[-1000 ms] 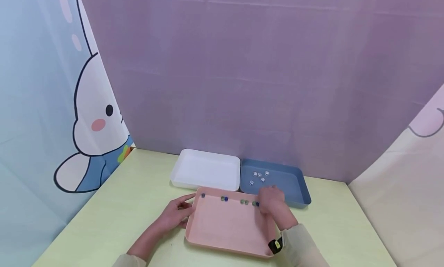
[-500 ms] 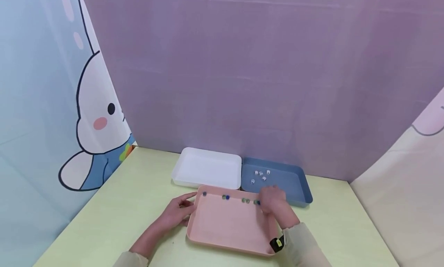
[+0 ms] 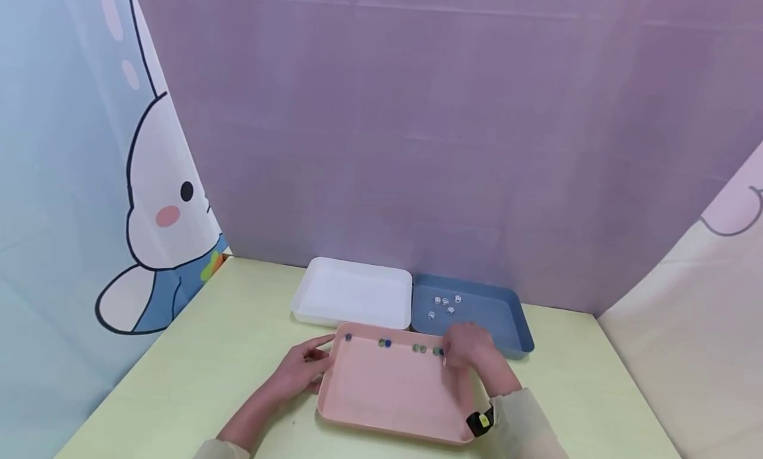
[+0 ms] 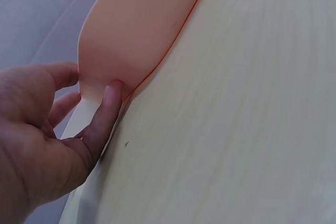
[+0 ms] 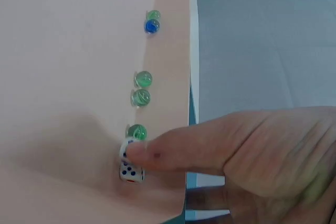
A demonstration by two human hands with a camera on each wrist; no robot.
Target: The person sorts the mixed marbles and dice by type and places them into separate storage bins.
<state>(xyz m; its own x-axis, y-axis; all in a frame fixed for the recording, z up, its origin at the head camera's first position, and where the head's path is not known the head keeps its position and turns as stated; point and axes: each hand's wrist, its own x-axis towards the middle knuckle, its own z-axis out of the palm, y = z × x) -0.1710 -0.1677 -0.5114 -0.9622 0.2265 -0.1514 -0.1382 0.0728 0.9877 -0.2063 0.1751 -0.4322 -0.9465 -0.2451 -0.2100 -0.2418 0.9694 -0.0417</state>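
My left hand (image 3: 296, 369) rests at the left end of the pink tray (image 3: 390, 396). In the left wrist view its thumb (image 4: 111, 94) touches the tray's outer wall, and the other fingertips sit along the edge. My right hand (image 3: 467, 346) reaches into the tray's back right corner. In the right wrist view its thumb tip lies on a white die (image 5: 126, 149), whose far side is hidden; a second die (image 5: 131, 172) stands against it. Beside them is a green marble (image 5: 137, 131). Along the back wall lie several more marbles, among them a blue marble (image 5: 152, 26).
Behind the pink tray stand a white tray (image 3: 354, 292) on the left and a blue tray (image 3: 497, 320) on the right. Several white dice (image 3: 450, 310) lie in the blue one. All rest on a pale yellow table (image 3: 596, 379) with a purple curtain (image 3: 381, 128) behind.
My right hand has shifted slightly at the corner, and a bit of white now shows at its fingertips. The left hand, the trays and the marbles keep their places; the head view sways slightly.
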